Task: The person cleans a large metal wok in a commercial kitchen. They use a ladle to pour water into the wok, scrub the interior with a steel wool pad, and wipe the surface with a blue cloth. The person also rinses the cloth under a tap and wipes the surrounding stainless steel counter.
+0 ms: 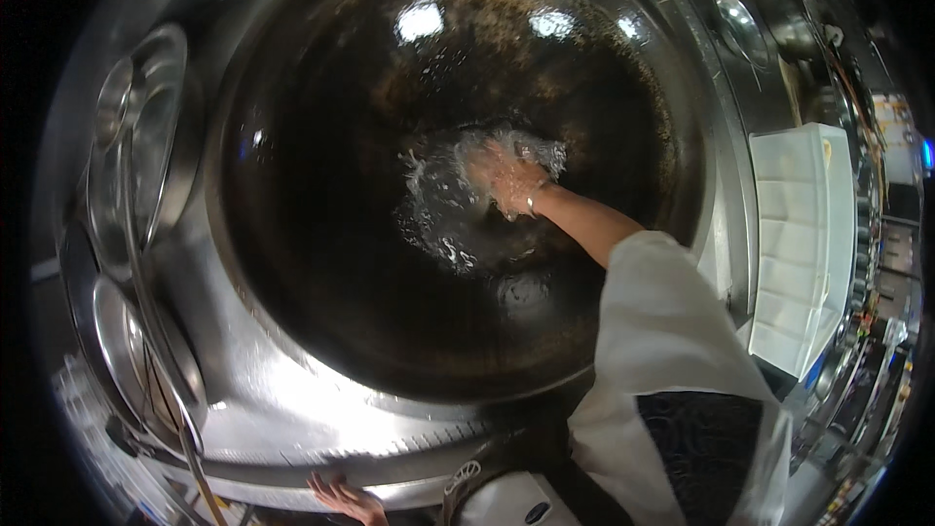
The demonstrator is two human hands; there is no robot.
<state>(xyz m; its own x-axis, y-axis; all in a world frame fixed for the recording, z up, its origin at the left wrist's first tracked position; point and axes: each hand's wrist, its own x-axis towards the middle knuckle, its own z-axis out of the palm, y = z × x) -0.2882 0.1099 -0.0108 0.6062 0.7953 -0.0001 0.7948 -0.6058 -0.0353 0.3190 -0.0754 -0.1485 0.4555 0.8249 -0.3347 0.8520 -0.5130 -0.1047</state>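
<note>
A very large, dark metal wok (329,292) is set into a stainless-steel stove top and holds shallow water. My right hand (511,179) is at the wok's middle, where water (445,248) splashes around it. Spray and blur hide the fingers, so I cannot tell whether they hold anything. A shiny band circles that wrist, and a white sleeve (657,307) covers the arm from the elbow up. At the bottom, my left hand (347,500) is by the stove's front edge (409,493), fingers apart and holding nothing. Whether it touches the edge is unclear.
Left of the wok, a long-handled ladle (117,106) lies across metal bowls (164,124). A second bowl (120,329) sits nearer me. On the right stands a white plastic bin (785,234); a metal ladle (739,18) lies beyond it.
</note>
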